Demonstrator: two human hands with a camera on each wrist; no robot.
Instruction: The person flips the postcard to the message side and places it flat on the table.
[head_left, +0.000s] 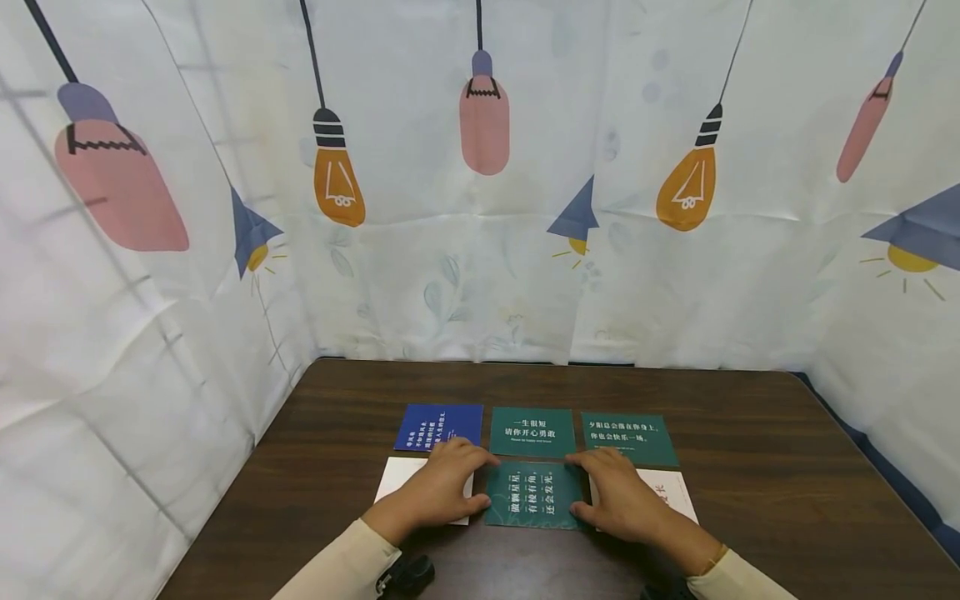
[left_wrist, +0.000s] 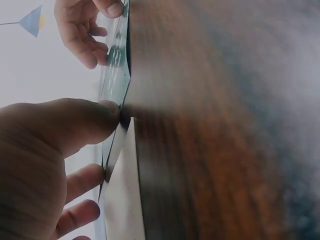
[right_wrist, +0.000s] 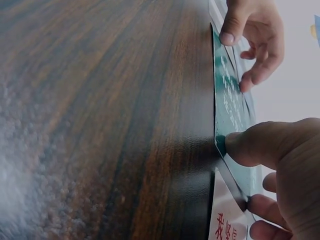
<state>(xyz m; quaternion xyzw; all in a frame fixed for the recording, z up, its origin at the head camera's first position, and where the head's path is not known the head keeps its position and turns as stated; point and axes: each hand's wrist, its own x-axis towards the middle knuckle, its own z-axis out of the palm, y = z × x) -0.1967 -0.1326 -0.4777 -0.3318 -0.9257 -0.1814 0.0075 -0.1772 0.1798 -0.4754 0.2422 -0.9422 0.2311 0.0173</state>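
A green card with white vertical writing lies on the table in the middle of the near row. At its left side my left hand touches it with thumb and fingertips spread along that edge. My right hand does the same at the right edge, its thumb on the near corner in the right wrist view. Both hands' fingers are loosely bent, not curled round the card. Under the left hand is a white card, partly hidden. Another white card, with red writing, is partly covered by the right hand.
A far row holds a blue card, a green card and a second green card. The dark wooden table extends to both sides. Behind it hangs a white curtain printed with lamps.
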